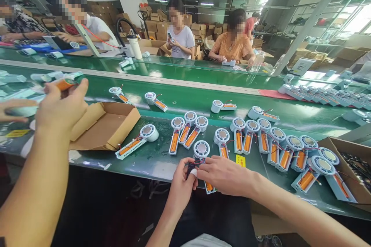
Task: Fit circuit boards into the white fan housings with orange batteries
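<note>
My left hand (183,181) is closed, pinching a small black circuit board (191,168) between thumb and fingers. My right hand (227,175) lies over the handle of a handheld fan (201,149), its fingertips closed close to the board; what they grip is hidden. Fine red and black wires run between the fan's round head and my fingers. Below my right hand shows the open end of the handle, with an orange battery (209,188) inside. Another open fan (222,136) lies just beyond my right hand, beside a yellow label (240,161).
Several open fans (277,135) lie to the right, before a carton of dark parts (356,162). A shallow cardboard tray (121,127) sits left of one fan (149,132). A co-worker's arm (55,123) reaches in at left. More fans rest on the green conveyor (185,92); people work opposite.
</note>
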The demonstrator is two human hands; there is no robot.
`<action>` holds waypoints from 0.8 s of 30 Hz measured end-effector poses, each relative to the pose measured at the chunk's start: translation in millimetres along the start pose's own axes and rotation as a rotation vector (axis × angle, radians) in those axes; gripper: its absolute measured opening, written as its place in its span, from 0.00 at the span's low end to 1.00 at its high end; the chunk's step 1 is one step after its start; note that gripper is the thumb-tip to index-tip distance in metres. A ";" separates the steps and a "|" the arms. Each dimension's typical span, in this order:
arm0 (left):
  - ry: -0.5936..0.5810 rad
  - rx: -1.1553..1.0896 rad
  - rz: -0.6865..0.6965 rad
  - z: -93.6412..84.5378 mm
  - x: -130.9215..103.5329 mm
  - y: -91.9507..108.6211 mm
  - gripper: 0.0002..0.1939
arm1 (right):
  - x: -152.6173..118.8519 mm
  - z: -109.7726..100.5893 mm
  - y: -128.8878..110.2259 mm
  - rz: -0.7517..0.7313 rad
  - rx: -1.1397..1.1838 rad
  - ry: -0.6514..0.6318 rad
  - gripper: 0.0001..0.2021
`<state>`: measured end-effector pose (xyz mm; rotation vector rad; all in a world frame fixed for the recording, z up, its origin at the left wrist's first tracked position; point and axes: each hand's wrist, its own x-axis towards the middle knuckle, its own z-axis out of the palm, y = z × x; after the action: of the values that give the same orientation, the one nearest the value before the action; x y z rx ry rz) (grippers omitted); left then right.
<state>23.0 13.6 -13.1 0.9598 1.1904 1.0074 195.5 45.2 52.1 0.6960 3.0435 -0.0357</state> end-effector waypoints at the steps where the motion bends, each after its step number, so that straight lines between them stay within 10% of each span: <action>1: -0.008 0.003 0.000 -0.5 0.6 -0.8 0.17 | 1.5 -2.1 2.8 -0.034 -0.003 -0.003 0.09; 14: -0.094 0.058 0.034 -5.8 5.6 -0.7 0.15 | 6.5 -4.2 23.8 -0.345 -0.126 -0.012 0.06; 24: -0.173 0.178 0.149 -16.0 13.4 15.5 0.13 | 15.2 9.7 1.3 -0.194 -0.091 -0.009 0.05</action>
<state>6.7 31.7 -3.9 1.2659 1.0886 0.9252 182.5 52.7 42.0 0.3930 3.0687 0.0956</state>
